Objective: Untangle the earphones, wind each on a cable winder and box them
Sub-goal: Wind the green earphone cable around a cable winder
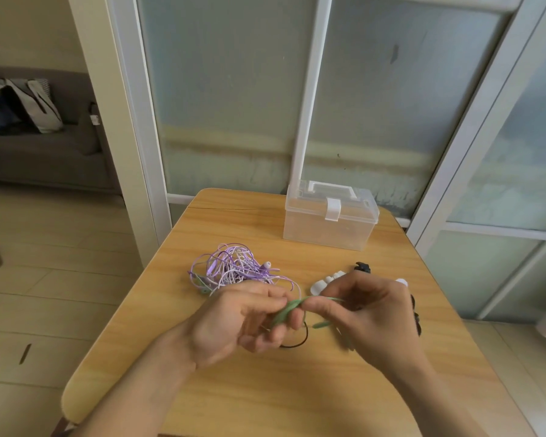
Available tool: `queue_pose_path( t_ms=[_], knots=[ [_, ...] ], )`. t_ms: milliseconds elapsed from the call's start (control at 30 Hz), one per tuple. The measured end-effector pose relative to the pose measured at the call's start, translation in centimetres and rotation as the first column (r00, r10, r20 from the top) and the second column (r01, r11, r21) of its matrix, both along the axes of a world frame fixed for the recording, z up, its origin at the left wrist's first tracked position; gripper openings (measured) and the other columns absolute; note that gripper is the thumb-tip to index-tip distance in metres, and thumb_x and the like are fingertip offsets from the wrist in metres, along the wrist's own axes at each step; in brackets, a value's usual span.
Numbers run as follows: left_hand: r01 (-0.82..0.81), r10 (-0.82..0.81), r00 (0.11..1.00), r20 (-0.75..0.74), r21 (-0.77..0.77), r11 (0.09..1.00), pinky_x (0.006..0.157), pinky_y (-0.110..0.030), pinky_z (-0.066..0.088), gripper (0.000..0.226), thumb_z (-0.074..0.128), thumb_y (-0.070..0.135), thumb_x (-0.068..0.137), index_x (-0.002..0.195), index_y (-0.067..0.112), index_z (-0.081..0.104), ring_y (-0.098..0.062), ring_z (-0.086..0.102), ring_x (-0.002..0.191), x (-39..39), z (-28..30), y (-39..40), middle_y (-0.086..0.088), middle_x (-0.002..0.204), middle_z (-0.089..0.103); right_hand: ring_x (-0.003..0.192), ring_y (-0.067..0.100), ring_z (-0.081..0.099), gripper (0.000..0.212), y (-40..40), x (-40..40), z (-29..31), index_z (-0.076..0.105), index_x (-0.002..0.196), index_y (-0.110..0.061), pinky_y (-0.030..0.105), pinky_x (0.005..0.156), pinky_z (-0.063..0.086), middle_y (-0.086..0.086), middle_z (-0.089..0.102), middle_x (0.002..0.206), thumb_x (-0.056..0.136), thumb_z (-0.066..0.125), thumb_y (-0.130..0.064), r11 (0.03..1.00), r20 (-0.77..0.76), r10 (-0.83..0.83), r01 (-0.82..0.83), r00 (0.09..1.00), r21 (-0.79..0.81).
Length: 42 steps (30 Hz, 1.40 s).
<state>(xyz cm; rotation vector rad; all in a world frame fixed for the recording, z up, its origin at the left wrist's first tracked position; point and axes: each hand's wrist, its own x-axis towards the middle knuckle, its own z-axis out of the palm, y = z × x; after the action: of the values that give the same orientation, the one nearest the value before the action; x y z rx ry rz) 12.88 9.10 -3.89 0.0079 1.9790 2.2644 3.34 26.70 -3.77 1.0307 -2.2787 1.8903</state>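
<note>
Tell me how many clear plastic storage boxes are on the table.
1: the clear box, lid closed, stands at the table's far right side, beyond both hands.

Soft daylight through frosted panes — faint shadows, wide-angle bowing at edges, slight motion blur.

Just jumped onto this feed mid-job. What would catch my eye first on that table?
The left hand and right hand meet at mid-table, pinching a green earphone cable between them. Just beyond the left hand lies a purple and white tangle of earphones. At the table's far edge stands a clear plastic box, lid latched shut, with small white and black pieces near the right hand.
</note>
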Motion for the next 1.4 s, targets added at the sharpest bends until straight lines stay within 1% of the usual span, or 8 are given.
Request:
queue_pose_path(
  t_ms=[333,433,600,767,967,1100,1233,1400],
  knots=[
    [-0.157,0.207,0.978,0.012,0.694,0.703,0.045,-0.025,0.013,0.009,0.054,0.013,0.076,0.068,0.014,0.058,-0.01,0.032,0.043,-0.3,0.4,0.0,0.003,0.059,0.037,0.062,0.007,0.06,0.025,-1.0,0.7,-1.1,0.073,0.084,-0.014,0.019,0.064,0.045,0.0,0.07,0.067,0.09,0.064,-0.036,0.97,0.112,0.207,-0.219,0.972,0.102],
    [-0.23,0.32,0.947,0.024,0.746,0.625,0.044,-0.024,0.012,0.022,0.041,0.013,0.085,0.067,0.015,0.054,-0.01,0.031,0.041,-0.2,0.9,-0.4,0.004,0.058,0.035,0.066,0.013,0.061,0.03,-1.1,0.7,-1.2,0.071,0.087,-0.013,0.025,0.069,0.046,0.001,0.068,0.067,0.096,0.06,-0.039,0.944,0.177,0.289,-0.311,0.941,0.11],
    [-0.345,0.473,0.879,0.052,0.755,0.557,0.039,-0.02,0.015,0.024,0.037,0.014,0.095,0.078,0.015,0.053,-0.009,0.043,0.047,-0.1,1.3,-1.1,0.003,0.066,0.046,0.036,0.019,0.041,0.025,-1.2,1.2,-0.8,0.065,0.112,-0.009,0.028,0.043,0.037,0.003,0.065,0.074,0.097,0.057,-0.028,0.901,0.41,0.378,-0.432,0.83,0.044],
    [-0.418,0.588,0.807,0.042,0.744,0.521,0.054,-0.025,0.041,0.021,0.04,0.023,0.096,0.094,0.009,0.055,-0.026,0.069,0.091,-0.3,1.3,-1.0,-0.01,0.092,0.067,0.041,0.021,0.052,0.019,-1.2,1.2,-0.9,0.062,0.107,-0.009,0.03,0.053,0.044,0.003,0.069,0.071,0.103,0.055,-0.027,0.886,0.404,0.327,-0.426,0.854,0.185],
    [-0.556,0.71,0.663,-0.239,0.477,0.68,0.067,-0.028,0.04,0.032,0.052,0.016,0.083,0.113,0.003,0.053,-0.025,0.064,0.103,-1.1,-0.1,0.3,-0.011,0.105,0.064,0.06,0.021,0.068,0.021,-0.7,1.5,-0.7,0.067,0.103,-0.006,0.03,0.07,0.053,0.004,0.072,0.069,0.1,0.061,-0.026,0.769,0.366,0.425,-0.543,0.828,0.336],
    [-0.706,0.571,0.589,-0.573,-0.021,0.708,0.094,-0.028,0.044,0.029,0.053,0.019,0.089,0.117,0.014,0.051,-0.021,0.057,0.112,-0.6,-1.0,0.1,0.001,0.113,0.06,0.058,0.005,0.057,0.014,-0.7,1.5,-0.5,0.073,0.106,-0.009,0.016,0.06,0.045,-0.002,0.067,0.066,0.098,0.063,-0.016,0.855,0.29,0.432,-0.49,0.854,0.172],
    [-0.708,0.325,0.692,-0.645,-0.517,0.481,0.093,-0.019,0.034,0.019,0.046,0.043,0.091,0.105,0.031,0.05,-0.008,0.05,0.108,-0.2,-1.4,-0.2,0.017,0.106,0.059,0.042,0.013,0.047,0.017,0.1,0.7,0.3,0.078,0.087,-0.008,0.024,0.045,0.038,0.004,0.061,0.053,0.089,0.075,-0.024,0.948,0.217,0.314,-0.316,0.924,-0.028],
    [-0.807,0.209,0.584,-0.784,-0.535,0.248,0.076,-0.022,0.034,0.01,0.049,0.027,0.09,0.085,0.018,0.051,0.013,0.042,0.089,-0.7,-1.2,0.4,0.014,0.087,0.063,0.042,0.018,0.061,0.011,0.4,-0.6,0.0,0.078,0.07,-0.017,0.022,0.045,0.046,0.002,0.068,0.054,0.08,0.083,-0.014,0.996,0.084,0.056,-0.062,0.995,0.068]
  ],
)
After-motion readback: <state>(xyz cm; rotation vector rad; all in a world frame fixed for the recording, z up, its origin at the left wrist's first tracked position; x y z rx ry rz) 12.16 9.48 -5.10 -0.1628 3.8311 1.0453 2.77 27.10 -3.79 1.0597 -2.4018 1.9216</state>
